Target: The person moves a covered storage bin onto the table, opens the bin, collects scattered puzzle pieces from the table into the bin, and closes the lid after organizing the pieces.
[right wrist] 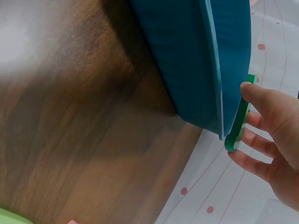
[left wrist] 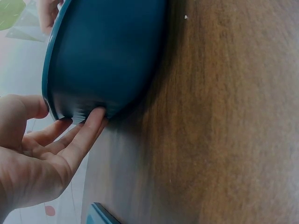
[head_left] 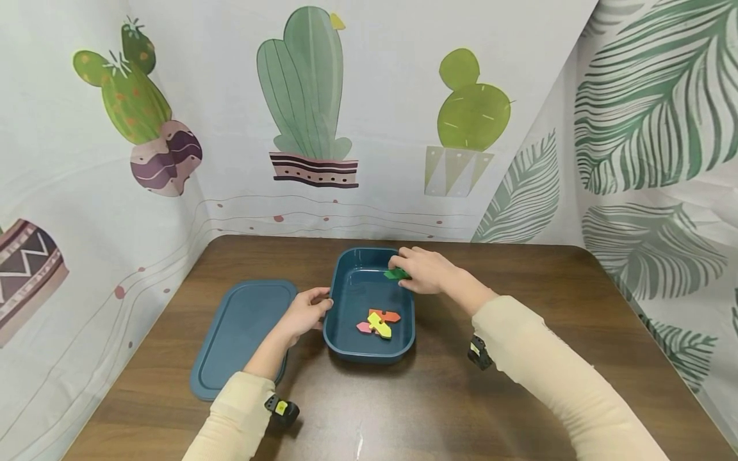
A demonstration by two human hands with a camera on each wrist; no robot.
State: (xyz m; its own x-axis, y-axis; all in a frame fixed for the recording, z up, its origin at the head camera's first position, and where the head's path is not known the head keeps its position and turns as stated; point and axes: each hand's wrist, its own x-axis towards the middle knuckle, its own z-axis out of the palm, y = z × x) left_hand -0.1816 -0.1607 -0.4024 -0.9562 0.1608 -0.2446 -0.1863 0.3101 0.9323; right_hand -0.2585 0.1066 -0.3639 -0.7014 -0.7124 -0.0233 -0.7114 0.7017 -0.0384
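A dark blue rectangular box [head_left: 369, 353] stands uncovered on the table. My left hand [head_left: 308, 312] holds its left side, with the thumb at the rim and the fingers against the outer wall [left wrist: 103, 56]. Over the box's far right corner, my right hand [head_left: 423, 269] pinches a flat green piece [right wrist: 240, 116] between thumb and fingers. Inside the box lie notched, pointed pieces: an orange piece [head_left: 393, 316], a yellow piece [head_left: 380, 326] and a pink piece [head_left: 363, 328]. The yellow one overlaps the other two.
A blue lid [head_left: 245, 333] lies flat on the wooden table [head_left: 369, 416], left of the box and partly behind my left forearm. A cactus-print cloth [head_left: 380, 211] hangs behind the table. A light green edge [right wrist: 11, 217] shows low in the right wrist view.
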